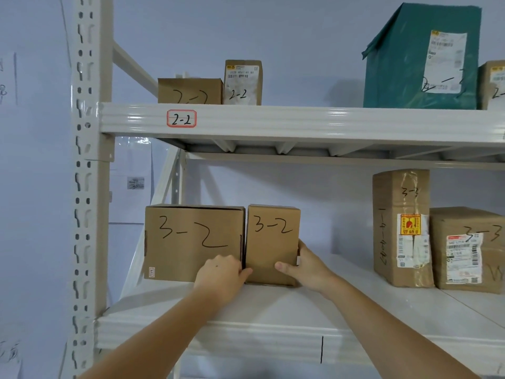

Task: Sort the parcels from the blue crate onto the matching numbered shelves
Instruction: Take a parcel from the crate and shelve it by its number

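Note:
A small brown box marked 3-2 [270, 242] stands on the lower shelf [273, 310], touching the right side of a larger brown box marked 3-2 [188, 242]. My left hand [222, 274] grips the small box at its lower left edge, fingers tucked between the two boxes. On the other side, my right hand [303, 262] holds its lower right, thumb on the front face and fingers round the side. The blue crate is out of view.
Two taped boxes marked 3-3 [401, 228] [467, 250] stand further right on the same shelf. The upper shelf with the label 2-2 [181, 119] carries two small boxes marked 2-2 [190, 91] [242, 83], a green parcel [422, 58] and another box at the right edge. The rack's upright post [87, 160] is on the left.

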Tool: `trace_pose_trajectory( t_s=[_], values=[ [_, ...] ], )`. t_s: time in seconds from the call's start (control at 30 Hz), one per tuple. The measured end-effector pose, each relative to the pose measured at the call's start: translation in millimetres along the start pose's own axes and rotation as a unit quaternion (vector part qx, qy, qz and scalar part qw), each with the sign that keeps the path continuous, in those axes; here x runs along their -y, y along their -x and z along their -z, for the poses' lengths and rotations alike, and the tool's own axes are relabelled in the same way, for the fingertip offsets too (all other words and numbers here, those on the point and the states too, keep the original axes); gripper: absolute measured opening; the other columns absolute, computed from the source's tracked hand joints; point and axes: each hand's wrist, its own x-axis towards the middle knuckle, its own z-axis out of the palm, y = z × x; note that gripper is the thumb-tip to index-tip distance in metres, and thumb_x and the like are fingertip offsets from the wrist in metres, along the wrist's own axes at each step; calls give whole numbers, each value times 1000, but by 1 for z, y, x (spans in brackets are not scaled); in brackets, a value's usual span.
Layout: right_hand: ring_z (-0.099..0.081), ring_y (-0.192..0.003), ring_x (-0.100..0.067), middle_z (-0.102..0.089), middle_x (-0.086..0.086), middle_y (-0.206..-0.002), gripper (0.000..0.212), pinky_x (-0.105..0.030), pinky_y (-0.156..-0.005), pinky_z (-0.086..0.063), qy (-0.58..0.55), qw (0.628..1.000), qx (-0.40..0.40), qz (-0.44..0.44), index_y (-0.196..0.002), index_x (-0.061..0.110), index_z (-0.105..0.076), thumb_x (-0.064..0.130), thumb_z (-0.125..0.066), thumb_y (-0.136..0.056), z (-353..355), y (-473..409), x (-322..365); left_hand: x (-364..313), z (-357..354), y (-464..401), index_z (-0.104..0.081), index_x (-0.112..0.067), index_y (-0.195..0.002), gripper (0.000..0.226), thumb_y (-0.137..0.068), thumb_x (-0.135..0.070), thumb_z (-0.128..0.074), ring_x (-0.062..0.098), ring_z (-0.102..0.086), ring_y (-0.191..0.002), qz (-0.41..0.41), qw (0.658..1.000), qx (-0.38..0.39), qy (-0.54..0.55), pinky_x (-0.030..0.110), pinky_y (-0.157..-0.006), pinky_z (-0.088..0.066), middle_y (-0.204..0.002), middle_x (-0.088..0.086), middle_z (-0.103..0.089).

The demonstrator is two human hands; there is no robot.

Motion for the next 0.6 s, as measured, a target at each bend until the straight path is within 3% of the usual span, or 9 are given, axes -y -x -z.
trace_pose_trajectory(
  t_s=[0.13, 0.2, 0.3, 0.4, 0.47, 0.53, 0.6],
  values=[
    [-40, -147, -23, -35, 2, -163, 113, -41, -120, -36, 46, 999, -7, -24, -164, 18, -15, 67, -74, -81, 8, 19, 3, 0, 11, 10, -63, -20, -77, 47, -104, -54, -45, 23, -63, -74, -11, 1000, 2, -5, 32, -74, -54, -75, -1, -63],
    [-33, -151, -23, -30, -2, -166, 101, -38, -120, -31, 81, 996, -42, 6, -164, 15, -15, 59, -67, -91, 18, 35, 7, -2, 20, 18, -59, -22, -75, 48, -104, -55, -42, 20, -62, -72, -20, 1000, 15, -11, 33, -75, -55, -74, -2, -63],
    [-34, -150, -20, -35, -2, -164, 73, -34, -121, -29, 155, 979, -98, 86, -160, 16, -31, 48, -59, -101, 43, 66, 17, -7, 41, 36, -69, -27, -102, 38, -103, -57, -45, 15, -65, -82, -50, 996, 55, 41, 34, -80, -55, -88, -6, -70],
    [-38, -147, -17, -40, 2, -160, 62, -33, -120, -31, 241, 960, -55, 133, -156, 19, -40, 50, -51, -104, 70, 96, 33, -27, 73, 60, -62, -26, -133, 45, -104, -57, -47, 15, -65, -101, -113, 987, 111, 35, 30, -91, -50, -117, 0, -72],
    [-37, -148, -18, -41, 4, -160, 61, -37, -120, -31, 289, 947, 4, 137, -157, 24, -38, 53, -46, -105, 85, 115, 48, -45, 96, 75, -49, -23, -149, 57, -104, -59, -44, 17, -57, -115, -125, 981, 148, -3, 31, -98, -41, -136, 3, -62],
    [-36, -148, -20, -41, 1, -161, 60, -39, -120, -32, 345, 928, 61, 130, -159, 26, -34, 53, -43, -106, 96, 132, 64, -59, 112, 86, -46, -23, -151, 61, -103, -62, -42, 24, -52, -128, -116, 975, 186, -32, 35, -105, -38, -142, 4, -57],
    [-35, -148, -21, -40, -1, -162, 62, -42, -119, -32, 373, 916, 86, 122, -159, 26, -32, 55, -40, -106, 103, 144, 77, -69, 124, 98, -59, -21, -133, 56, -102, -65, -41, 29, -55, -120, -106, 974, 195, -51, 38, -98, -41, -126, 4, -63]
  ],
)
